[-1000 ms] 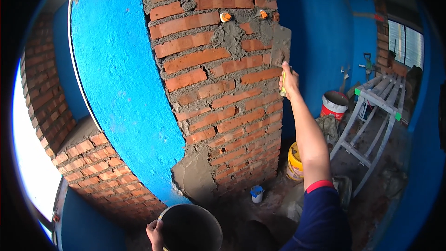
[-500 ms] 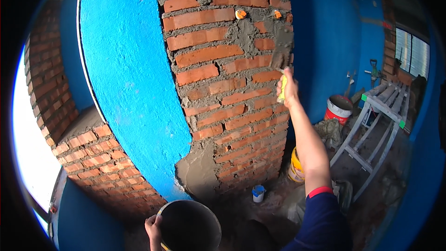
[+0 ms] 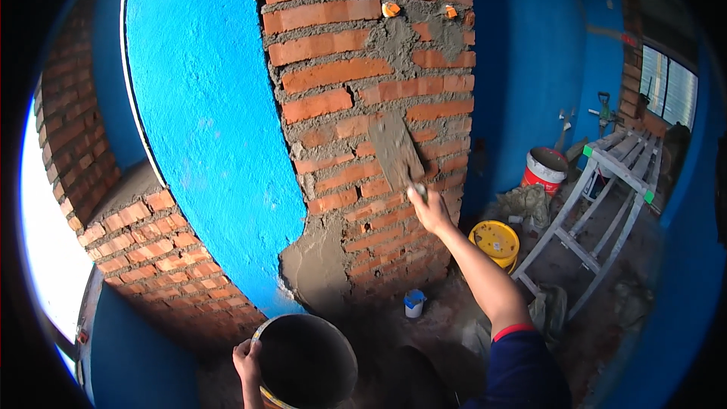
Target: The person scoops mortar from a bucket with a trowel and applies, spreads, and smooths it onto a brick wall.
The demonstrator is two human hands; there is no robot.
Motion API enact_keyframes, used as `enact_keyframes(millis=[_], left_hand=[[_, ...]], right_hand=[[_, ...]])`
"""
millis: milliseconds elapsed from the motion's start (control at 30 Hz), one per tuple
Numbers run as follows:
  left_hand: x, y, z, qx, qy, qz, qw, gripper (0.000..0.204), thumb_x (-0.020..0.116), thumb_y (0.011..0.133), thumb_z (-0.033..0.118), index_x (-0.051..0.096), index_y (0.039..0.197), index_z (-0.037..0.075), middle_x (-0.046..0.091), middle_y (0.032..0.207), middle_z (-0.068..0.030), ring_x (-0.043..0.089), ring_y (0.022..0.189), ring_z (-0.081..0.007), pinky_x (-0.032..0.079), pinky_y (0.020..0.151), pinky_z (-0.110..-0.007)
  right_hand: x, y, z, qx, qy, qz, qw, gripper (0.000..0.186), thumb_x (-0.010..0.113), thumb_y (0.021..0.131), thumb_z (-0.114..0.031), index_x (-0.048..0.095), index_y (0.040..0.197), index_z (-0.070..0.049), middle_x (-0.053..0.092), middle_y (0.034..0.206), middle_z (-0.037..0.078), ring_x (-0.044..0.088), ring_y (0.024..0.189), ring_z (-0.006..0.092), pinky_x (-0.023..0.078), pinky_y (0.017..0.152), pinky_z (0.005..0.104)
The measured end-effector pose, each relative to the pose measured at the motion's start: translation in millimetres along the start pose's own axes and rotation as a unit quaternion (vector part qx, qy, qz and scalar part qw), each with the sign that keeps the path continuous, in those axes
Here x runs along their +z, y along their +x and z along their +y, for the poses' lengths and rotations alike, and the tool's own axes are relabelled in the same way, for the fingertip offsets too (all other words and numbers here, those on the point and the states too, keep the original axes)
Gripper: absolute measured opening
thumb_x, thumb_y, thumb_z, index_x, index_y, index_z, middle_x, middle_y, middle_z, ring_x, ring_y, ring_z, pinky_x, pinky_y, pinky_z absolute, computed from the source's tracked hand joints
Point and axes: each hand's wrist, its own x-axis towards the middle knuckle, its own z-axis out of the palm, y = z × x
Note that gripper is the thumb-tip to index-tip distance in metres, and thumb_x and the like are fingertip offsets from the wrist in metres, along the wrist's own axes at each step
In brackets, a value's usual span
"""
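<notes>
In my right hand [image 3: 429,210], the fingers wrap the handle of a trowel [image 3: 395,150], whose flat blade is coated with grey mortar. The blade lies over the middle of an exposed brick wall [image 3: 333,72]; whether it touches the bricks I cannot tell. At the lower left, my left hand [image 3: 247,360] grips the rim of a round bucket [image 3: 314,360] with a dark interior; its contents are too dark to make out. Smeared mortar [image 3: 397,42] covers some bricks higher up, below two small orange caps [image 3: 391,10] set in the wall.
Blue painted plaster [image 3: 201,121] borders the bricks on the left. A small blue-and-white cup [image 3: 413,303] stands on the floor. To the right are a yellow lidded bucket [image 3: 495,242], a red-and-white bucket [image 3: 547,170] and a slatted metal trestle [image 3: 606,182].
My right hand has brought the trowel down and left from the upper right edge of the brick wall to its middle. My left hand stays on the bucket rim.
</notes>
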Motion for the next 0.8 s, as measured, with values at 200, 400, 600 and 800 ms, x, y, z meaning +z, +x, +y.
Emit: enact_keyframes(millis=[200,400,600,800], left_hand=[[3,-2,-42,-0.032,-0.033,0.059,0.997,0.036,0.078,0.08,0.024,0.069,0.098,-0.006,0.058,0.077,-0.0025,0.051,0.071,-0.012,0.044,0.067,-0.027],[-18,-15,-48,-0.051,-0.087,-0.001,0.995,0.039,0.068,0.075,0.006,0.063,0.113,-0.004,0.06,0.084,0.0008,0.05,0.07,-0.0077,0.043,0.067,-0.022],[18,-17,-11,-0.113,-0.126,-0.083,0.982,0.046,0.056,0.072,0.004,0.06,0.117,-0.006,0.065,0.096,-0.0075,0.06,0.08,-0.0138,0.05,0.077,-0.026],[29,-38,25,-0.149,-0.083,-0.122,0.978,0.056,0.05,0.065,0.002,0.061,0.119,-0.007,0.066,0.099,-0.0087,0.062,0.082,-0.0161,0.05,0.08,-0.027]], right_hand=[[-24,-246,99,0.244,-0.065,-0.028,0.967,0.046,0.063,0.091,-0.047,0.064,0.088,-0.001,0.062,0.073,0.018,0.062,0.069,0.027,0.047,0.065,0.0408],[-62,-501,73,0.529,-0.105,0.041,0.841,0.05,0.068,0.089,-0.048,0.051,0.06,-0.01,0.046,0.05,-0.002,0.047,0.045,0.0102,0.037,0.045,0.0324],[-183,-647,55,0.48,-0.366,-0.237,0.761,0.047,0.065,0.086,-0.056,0.073,0.088,-0.009,0.072,0.091,0.017,0.069,0.082,0.0317,0.054,0.074,0.0432],[-209,-658,-23,0.693,-0.331,-0.204,0.607,0.055,0.06,0.085,-0.06,0.073,0.101,-0.009,0.069,0.107,0.021,0.066,0.101,0.0392,0.052,0.089,0.0481]])
